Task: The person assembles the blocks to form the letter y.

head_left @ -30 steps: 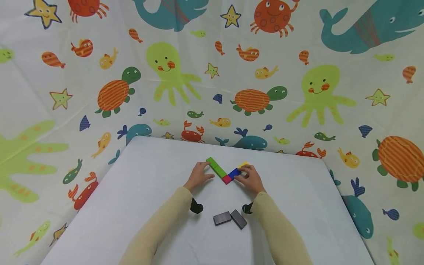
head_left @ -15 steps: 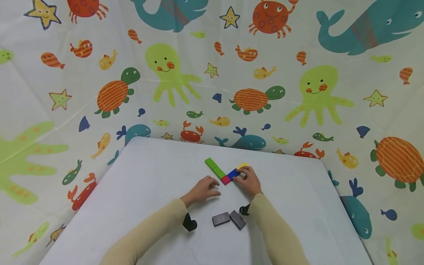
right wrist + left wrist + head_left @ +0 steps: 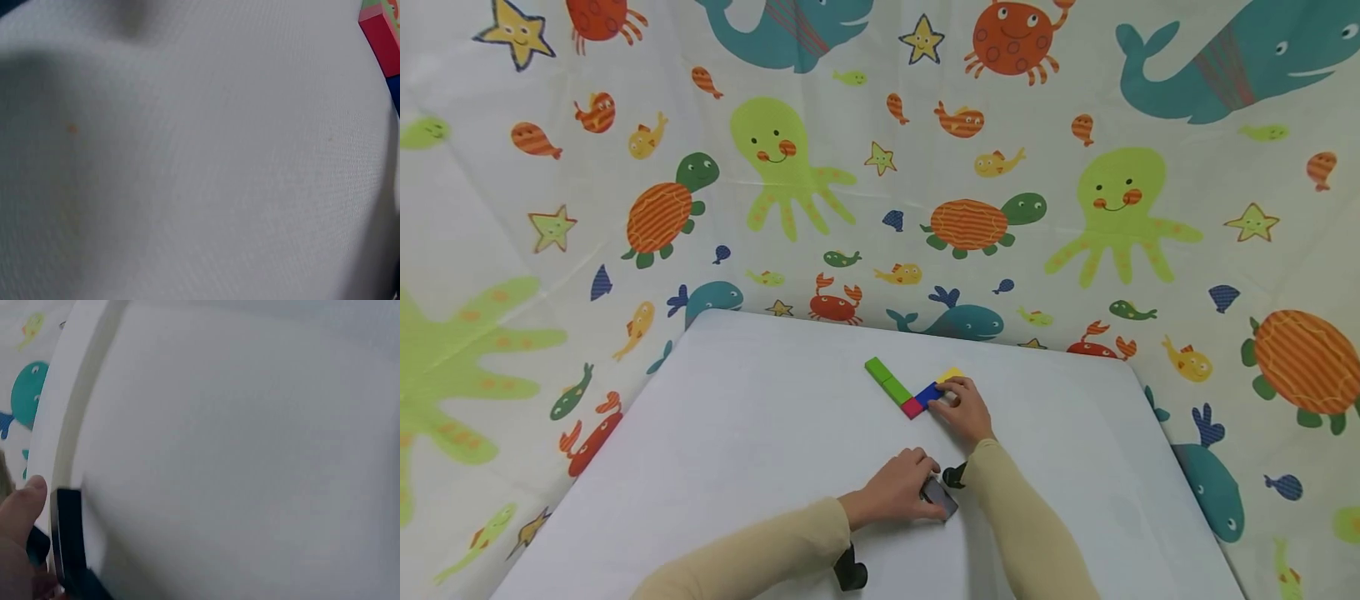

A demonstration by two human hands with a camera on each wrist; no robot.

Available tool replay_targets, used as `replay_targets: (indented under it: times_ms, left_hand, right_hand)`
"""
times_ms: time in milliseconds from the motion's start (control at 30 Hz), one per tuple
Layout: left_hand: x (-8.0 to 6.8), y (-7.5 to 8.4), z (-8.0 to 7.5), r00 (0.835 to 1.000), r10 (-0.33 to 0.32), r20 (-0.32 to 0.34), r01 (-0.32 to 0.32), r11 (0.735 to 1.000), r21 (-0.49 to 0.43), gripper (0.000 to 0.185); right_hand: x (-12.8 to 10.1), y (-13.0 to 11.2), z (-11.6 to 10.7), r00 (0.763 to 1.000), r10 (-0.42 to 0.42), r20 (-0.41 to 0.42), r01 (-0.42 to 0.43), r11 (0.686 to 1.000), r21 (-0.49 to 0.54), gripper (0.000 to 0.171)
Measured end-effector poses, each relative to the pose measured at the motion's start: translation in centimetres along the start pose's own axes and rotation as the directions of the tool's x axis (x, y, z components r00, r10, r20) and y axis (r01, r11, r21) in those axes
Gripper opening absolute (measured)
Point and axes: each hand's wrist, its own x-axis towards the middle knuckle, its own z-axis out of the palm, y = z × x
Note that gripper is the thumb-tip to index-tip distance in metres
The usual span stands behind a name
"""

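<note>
Green blocks [image 3: 888, 382], a red block [image 3: 912, 407], a blue block [image 3: 929, 395] and a yellow block [image 3: 951, 374] form a V on the white table. My right hand [image 3: 964, 412] pinches the blue block, thumb on the near side and fingers at the far side. Closer to me, my left hand [image 3: 895, 487] has its fingers and thumb curled round a dark grey block [image 3: 938, 497]; a second dark block is hidden under the hand in the head view. In the left wrist view, a dark block [image 3: 70, 528] is beside the thumb. The right wrist view catches the red block [image 3: 380, 39] at its edge.
The white table [image 3: 760, 417] ends at a back edge against a cloth [image 3: 865, 192] printed with sea animals. Black wrist mounts [image 3: 850, 571] hang below both sleeves. Around the blocks, the white surface extends to both sides.
My left hand has left the green blocks and come down and toward me to the dark grey blocks, covering one. My right hand stays at the blue block.
</note>
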Motion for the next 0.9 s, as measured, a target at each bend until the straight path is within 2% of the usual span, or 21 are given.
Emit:
replay_targets:
  times_ms: [100,200,433,633,800,900]
  left_hand:
    - [-0.2,1.0,0.6,1.000,-0.029,-0.009,0.029,0.994,0.104,0.070]
    - [-0.3,1.7,1.0,0.999,-0.044,-0.031,0.048,0.985,0.165,0.071]
    - [-0.6,2.6,1.4,0.992,-0.079,-0.101,0.099,0.973,0.207,0.060]
    - [-0.8,1.5,0.9,0.987,-0.080,-0.140,0.102,0.982,0.157,0.056]
    - [-1.5,-0.1,0.1,0.983,-0.063,-0.174,0.072,0.996,0.047,0.054]
    - [-2.0,-1.0,-0.4,0.985,-0.081,-0.149,0.074,0.996,-0.053,0.054]
  right_hand:
    - [-0.1,0.1,0.0,1.000,-0.001,-0.006,0.001,1.000,-0.005,0.042]
    - [0.0,0.3,0.2,1.000,-0.004,-0.018,0.004,1.000,-0.015,0.043]
    - [0.2,0.5,0.4,1.000,-0.006,-0.020,0.005,1.000,-0.009,0.043]
    - [0.3,0.5,0.3,1.000,0.004,-0.010,-0.004,1.000,0.003,0.042]
    - [0.3,0.6,0.3,1.000,-0.001,-0.007,0.001,1.000,0.011,0.040]
    - [0.3,0.5,0.4,1.000,0.005,-0.002,-0.005,1.000,0.008,0.040]
